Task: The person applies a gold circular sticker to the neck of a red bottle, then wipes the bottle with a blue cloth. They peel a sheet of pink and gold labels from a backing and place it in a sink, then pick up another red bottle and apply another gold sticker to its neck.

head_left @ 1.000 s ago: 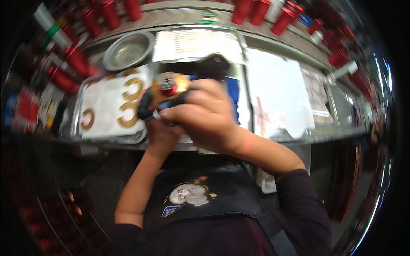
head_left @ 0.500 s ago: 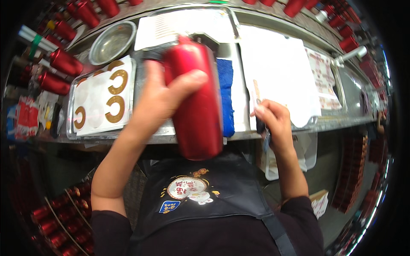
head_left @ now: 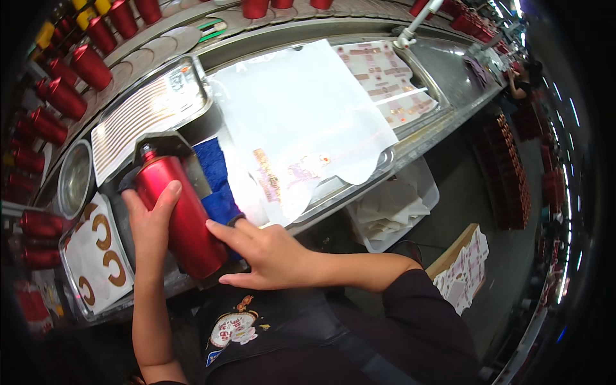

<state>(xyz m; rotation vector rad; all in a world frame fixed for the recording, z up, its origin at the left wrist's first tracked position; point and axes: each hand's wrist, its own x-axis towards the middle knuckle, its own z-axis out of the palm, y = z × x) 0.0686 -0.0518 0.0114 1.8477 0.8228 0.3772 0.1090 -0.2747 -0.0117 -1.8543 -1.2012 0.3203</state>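
Observation:
A glossy red metal bottle lies aslant at the counter's near edge, its narrow neck pointing away to the left. My left hand grips its upper left side, with the thumb across the top. Beside the bottle's lower end is my right hand, index finger stretched against the side and thumb spread apart below. A small dark thing shows by its fingers; I cannot make out what it is. Under and behind the bottle are a dark angular metal tray and a folded blue cloth.
White decal sheets cover the counter's middle. A tray with gold C-shaped decals stands left, near a metal bowl and a tray of striped sheets. Red bottles line the back. Below is a plastic bin of paper.
My view has turned rightward. The bottle has come down toward the counter's edge, tilting left. My right hand has left the decal sheets and reached the bottle's lower end.

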